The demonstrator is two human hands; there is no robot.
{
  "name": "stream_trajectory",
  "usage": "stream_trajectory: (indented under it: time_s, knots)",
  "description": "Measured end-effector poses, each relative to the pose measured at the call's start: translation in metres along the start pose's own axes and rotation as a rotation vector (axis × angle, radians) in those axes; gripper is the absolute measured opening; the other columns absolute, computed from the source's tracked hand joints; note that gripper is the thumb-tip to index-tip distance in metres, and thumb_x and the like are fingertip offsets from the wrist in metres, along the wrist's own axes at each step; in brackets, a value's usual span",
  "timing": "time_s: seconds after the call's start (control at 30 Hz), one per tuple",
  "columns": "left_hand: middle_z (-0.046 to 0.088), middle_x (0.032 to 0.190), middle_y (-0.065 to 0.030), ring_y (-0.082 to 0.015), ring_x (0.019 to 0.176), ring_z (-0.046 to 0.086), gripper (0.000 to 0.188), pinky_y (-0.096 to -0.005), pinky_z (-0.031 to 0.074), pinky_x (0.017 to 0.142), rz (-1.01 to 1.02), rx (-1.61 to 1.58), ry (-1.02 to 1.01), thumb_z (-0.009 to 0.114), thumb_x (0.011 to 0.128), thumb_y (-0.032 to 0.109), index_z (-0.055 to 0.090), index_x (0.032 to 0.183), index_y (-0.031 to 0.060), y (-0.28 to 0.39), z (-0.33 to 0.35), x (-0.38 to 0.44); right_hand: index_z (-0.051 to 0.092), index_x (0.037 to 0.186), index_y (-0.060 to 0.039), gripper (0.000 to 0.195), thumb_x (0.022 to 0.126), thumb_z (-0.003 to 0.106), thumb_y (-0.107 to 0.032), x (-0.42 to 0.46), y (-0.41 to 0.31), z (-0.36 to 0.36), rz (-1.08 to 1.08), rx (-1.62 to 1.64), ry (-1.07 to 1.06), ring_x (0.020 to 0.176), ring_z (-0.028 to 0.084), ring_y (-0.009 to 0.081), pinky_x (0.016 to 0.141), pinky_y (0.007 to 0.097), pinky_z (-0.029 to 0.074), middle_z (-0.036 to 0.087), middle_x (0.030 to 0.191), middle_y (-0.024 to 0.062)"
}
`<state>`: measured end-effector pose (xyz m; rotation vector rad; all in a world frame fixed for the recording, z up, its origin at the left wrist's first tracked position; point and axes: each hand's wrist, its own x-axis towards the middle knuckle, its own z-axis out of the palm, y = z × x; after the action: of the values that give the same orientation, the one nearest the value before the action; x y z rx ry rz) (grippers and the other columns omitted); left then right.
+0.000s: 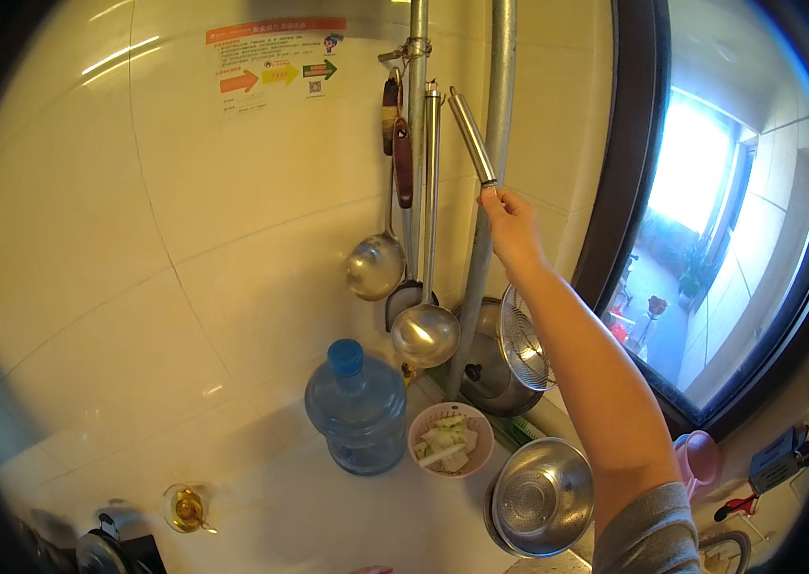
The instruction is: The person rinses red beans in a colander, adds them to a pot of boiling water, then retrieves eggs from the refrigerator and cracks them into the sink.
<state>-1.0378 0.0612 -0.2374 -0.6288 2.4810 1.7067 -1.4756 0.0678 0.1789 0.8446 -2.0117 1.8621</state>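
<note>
My right hand [516,226] reaches up toward the pipes and grips the neck of a wire-mesh skimmer just below its steel handle [472,136]. The skimmer's round mesh bowl [521,344] hangs low, partly covered by my forearm. Left of my hand, a long-handled steel ladle [426,334], another ladle [374,267] and a turner with a dark blade [401,304] hang along a metal pipe [417,43]. Only a sliver of my left hand [374,570] shows at the bottom edge; its fingers are hidden.
A blue water jug [358,409], a pink basket of cut vegetables [452,471] and steel bowls [555,495] stand on the white counter. A pot lid [494,373] leans behind the pipe. Farther left sits a glass cup of yellow liquid [186,508]. A dark-framed window [637,143] is at right.
</note>
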Motion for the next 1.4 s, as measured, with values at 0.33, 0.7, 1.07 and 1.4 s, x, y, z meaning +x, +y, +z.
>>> stream_trajectory:
  time_s: [0.33, 0.7, 1.07, 1.4]
  knots:
    - [0.061, 0.107, -0.0156, -0.0254, 0.095, 0.061, 0.039, -0.0333, 0.048, 0.083, -0.07, 0.115, -0.144, 0.056, 0.084, 0.025, 0.054, 0.119, 0.0084, 0.002, -0.014, -0.01, 0.062, 0.091, -0.0049, 0.025, 0.086, 0.058, -0.029, -0.002, -0.007, 0.002, -0.073, -0.187, 0.097, 0.057, 0.051, 0.0176, 0.056, 0.0343, 0.041, 0.053, 0.06, 0.0082]
    - [0.06, 0.107, -0.0151, -0.0244, 0.097, 0.06, 0.041, -0.033, 0.048, 0.085, -0.073, 0.204, -0.151, 0.057, 0.085, 0.029, 0.053, 0.121, 0.0101, 0.014, -0.016, -0.01, 0.062, 0.09, -0.0046, 0.026, 0.085, 0.058, -0.03, 0.011, 0.015, -0.01, -0.075, -0.178, -0.053, 0.057, 0.049, 0.0144, 0.056, 0.0316, 0.041, 0.052, 0.06, 0.0045]
    - [0.063, 0.1, -0.0118, -0.0191, 0.088, 0.061, 0.033, -0.0304, 0.049, 0.079, 0.0, 0.076, -0.056, 0.058, 0.085, 0.016, 0.056, 0.116, 0.0063, 0.021, -0.025, 0.007, 0.061, 0.099, -0.0074, 0.019, 0.091, 0.051, -0.022, 0.013, 0.044, 0.005, -0.208, -0.059, -0.2, 0.054, 0.044, 0.0097, 0.051, 0.0275, 0.039, 0.048, 0.063, 0.0012]
    - [0.059, 0.096, -0.0112, -0.0196, 0.08, 0.059, 0.03, -0.0304, 0.049, 0.073, 0.891, 0.156, 0.601, 0.059, 0.083, 0.009, 0.056, 0.113, 0.0055, 0.278, -0.166, 0.185, 0.057, 0.108, -0.0087, 0.021, 0.095, 0.043, -0.02, 0.005, 0.034, 0.006, -0.013, 0.057, -0.317, 0.059, 0.044, 0.0086, 0.057, 0.0235, 0.042, 0.046, 0.067, -0.0011]
